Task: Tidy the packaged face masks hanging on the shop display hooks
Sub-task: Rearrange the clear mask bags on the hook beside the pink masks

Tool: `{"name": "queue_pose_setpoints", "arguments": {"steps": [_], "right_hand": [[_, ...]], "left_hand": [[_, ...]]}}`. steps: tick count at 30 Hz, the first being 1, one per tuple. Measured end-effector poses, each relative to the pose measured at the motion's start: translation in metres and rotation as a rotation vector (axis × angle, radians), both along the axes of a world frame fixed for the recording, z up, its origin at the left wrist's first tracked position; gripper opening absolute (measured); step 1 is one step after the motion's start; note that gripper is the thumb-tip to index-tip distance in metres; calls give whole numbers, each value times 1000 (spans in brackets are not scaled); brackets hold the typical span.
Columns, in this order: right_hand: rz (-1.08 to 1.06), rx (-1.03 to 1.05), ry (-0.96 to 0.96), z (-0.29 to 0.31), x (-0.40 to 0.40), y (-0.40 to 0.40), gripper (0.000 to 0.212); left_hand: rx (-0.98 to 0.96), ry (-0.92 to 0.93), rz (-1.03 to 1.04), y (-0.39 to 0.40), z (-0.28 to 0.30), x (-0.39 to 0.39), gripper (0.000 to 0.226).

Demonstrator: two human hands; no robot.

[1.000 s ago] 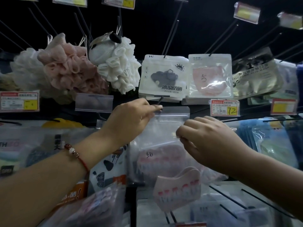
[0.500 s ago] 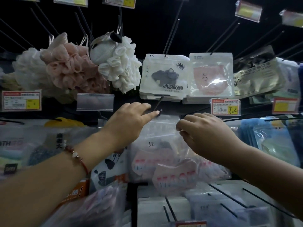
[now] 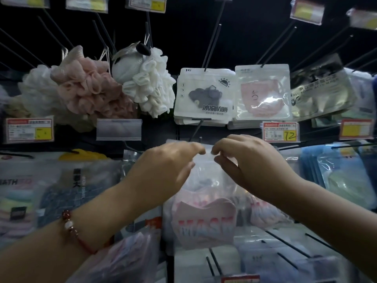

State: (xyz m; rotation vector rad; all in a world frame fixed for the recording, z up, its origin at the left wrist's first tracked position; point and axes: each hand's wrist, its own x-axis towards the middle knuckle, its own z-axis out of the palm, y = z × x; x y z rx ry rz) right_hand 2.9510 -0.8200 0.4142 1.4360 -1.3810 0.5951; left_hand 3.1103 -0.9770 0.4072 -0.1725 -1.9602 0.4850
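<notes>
Two hands, left hand [image 3: 163, 170] and right hand [image 3: 244, 166], pinch one clear mask packet [image 3: 206, 180].

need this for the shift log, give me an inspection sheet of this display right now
surface: dark hook wall, rows of long hooks.
job's things: clear mask bag at the tip of the middle hook; whether it is on the hook cannot be told. A pink mask shows below it.
clutter: bath puffs, white mask packs, price tag marked 72.
grippers: left hand and right hand pinch the bag's top edge.
cables: nothing seen.
surroundings: blue packs to the right, towel packs to the left.
</notes>
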Motion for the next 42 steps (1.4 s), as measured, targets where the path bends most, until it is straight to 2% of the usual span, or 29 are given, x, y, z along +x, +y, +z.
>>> {"name": "queue_pose_setpoints", "arguments": {"steps": [5, 12, 16, 21, 23, 25, 27, 30, 36, 42], "right_hand": [[-47, -115, 27, -7, -3, 5, 37], [-175, 10, -23, -13, -8, 4, 53], [-215, 128, -78, -8, -6, -1, 60], [-245, 221, -164, -10, -8, -5, 67], [-256, 263, -183, -15, -9, -4, 69], [-261, 301, -206, -23, -10, -3, 70], [-238, 309, -245, -34, -13, 2, 70], [-182, 288, -327, -59, -19, 16, 68], [-180, 260, -446, -102, -41, 45, 65], [-237, 355, -524, -99, -86, 57, 71]], "left_hand": [[-20, 30, 29, -6, 13, 1, 45], [-24, 19, 98, -17, 26, -14, 47], [139, -12, 84, -20, 29, -22, 51], [378, -54, 44, -23, 31, -29, 46], [355, -50, 139, -25, 29, -31, 44], [246, -9, 294, -26, 20, -34, 46], [134, 56, 441, -26, 7, -39, 51], [88, 123, 595, -12, -21, -48, 61], [103, 63, 585, 48, -82, -67, 60], [167, -27, 599, 78, -97, -102, 62]]}}
